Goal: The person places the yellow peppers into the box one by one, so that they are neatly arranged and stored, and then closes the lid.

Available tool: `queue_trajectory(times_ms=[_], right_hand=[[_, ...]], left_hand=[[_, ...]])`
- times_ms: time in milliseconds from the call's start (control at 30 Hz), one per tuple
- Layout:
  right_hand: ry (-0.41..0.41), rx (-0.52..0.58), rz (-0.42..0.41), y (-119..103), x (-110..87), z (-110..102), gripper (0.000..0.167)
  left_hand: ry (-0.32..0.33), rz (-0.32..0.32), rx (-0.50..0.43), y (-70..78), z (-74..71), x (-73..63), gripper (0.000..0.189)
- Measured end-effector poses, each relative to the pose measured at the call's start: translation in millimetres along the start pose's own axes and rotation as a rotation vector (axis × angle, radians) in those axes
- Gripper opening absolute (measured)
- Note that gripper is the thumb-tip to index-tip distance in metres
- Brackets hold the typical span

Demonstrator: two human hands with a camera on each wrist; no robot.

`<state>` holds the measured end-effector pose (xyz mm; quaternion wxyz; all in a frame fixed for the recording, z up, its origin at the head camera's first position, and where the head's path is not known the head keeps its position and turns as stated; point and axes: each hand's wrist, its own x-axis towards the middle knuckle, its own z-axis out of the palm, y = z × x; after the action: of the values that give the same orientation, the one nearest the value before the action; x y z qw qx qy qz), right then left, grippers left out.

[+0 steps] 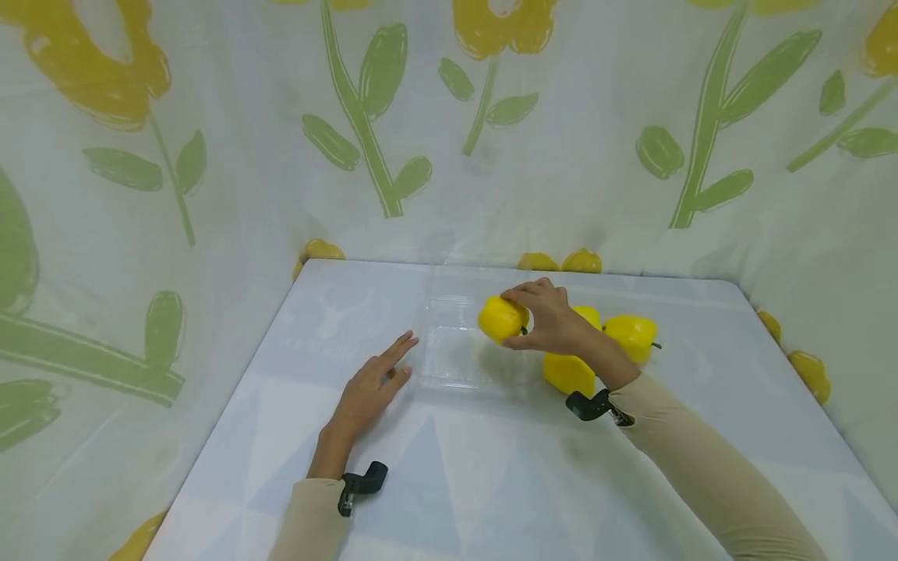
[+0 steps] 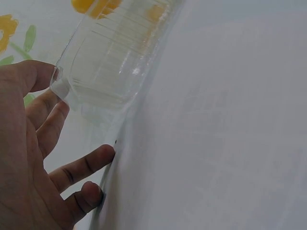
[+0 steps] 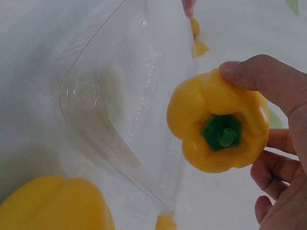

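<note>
In the head view, the right hand (image 1: 552,318) pinches a yellow pepper (image 1: 498,319) between its thumb and fingers, above the right part of a clear box (image 1: 449,354). The pepper's dark stem points right, towards the palm. Three more yellow peppers, the front one (image 1: 568,375), the back one (image 1: 588,315) and the right one (image 1: 631,335), are grouped to the right of the box, partly behind the hand and forearm. The left hand (image 1: 368,393) lies by the box's left edge, its fingers straight and spread. Both arms wear beige sleeves, with a black mount at each wrist. The table (image 1: 421,483) is pale with blue triangles, and a flowered cloth (image 1: 245,70) hangs behind it.

In the left wrist view, the thumb and a fingertip meet the box's rim at a corner, the fingertip showing dimly through the plastic. How firmly they bear on it cannot be told. The other fingers fan out below, towards the table's edge.

In the right wrist view, the held pepper turns its green stem towards the camera, the thumb on its upper side and the fingers behind. The box stands just beyond, a fingertip at its far rim. Another yellow pepper, cut off by the frame, shows at lower left.
</note>
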<state>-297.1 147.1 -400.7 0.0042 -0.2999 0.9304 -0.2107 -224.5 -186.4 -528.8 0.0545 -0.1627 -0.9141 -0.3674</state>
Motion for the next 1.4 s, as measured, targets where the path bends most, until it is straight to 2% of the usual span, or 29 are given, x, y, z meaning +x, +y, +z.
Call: queue_trajectory(times_ms=[500, 1133, 1400], right_hand=[[-0.038, 0.006, 0.021, -4, 10.2, 11, 0.072], [-0.034, 0.003, -0.04, -12, 22.1, 24, 0.071], [-0.054, 0.009, -0.031, -15, 27.7, 29, 0.072]], left_hand=[[-0.006, -0.016, -0.005, 3.0, 1.5, -2.1, 0.052], [0.011, -0.012, -0.014, 3.5, 2.3, -5.5, 0.051], [0.013, -0.027, -0.017, 5.9, 2.2, -7.3, 0.051]])
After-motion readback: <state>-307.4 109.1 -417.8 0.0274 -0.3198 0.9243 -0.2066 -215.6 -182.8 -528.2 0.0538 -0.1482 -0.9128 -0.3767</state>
